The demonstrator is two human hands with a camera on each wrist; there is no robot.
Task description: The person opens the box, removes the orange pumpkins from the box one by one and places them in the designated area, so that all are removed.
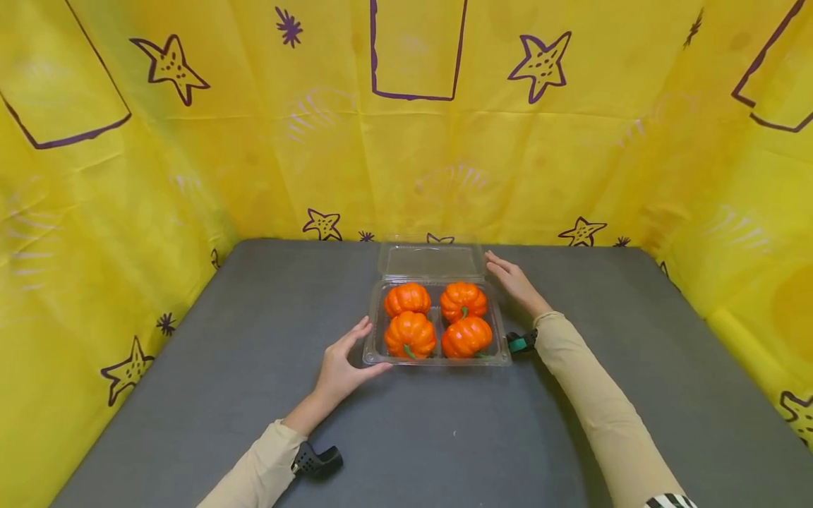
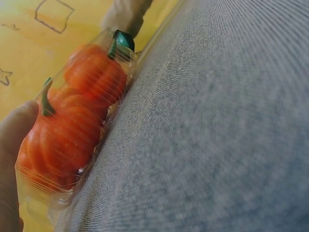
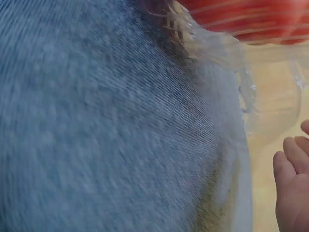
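A clear plastic clamshell container (image 1: 438,362) stands on the table with its lid (image 1: 432,262) folded back, away from the person. Small orange pumpkins with green stems fill it: a pumpkin (image 1: 409,335) and one behind it on the left, a pumpkin (image 1: 466,336) and one behind it on the right. My left hand (image 1: 339,367) holds the front left corner, thumb along the front and fingers at the left side. Beside the lid's right edge is my right hand (image 1: 513,282), its fingers extended; whether they touch the lid I cannot tell.
The grey table (image 1: 254,339) lies under the container. A yellow cloth (image 1: 267,155) with purple starfish drawings hangs behind and along both sides. Each wrist wears a strap, the right one with a green part (image 1: 519,343).
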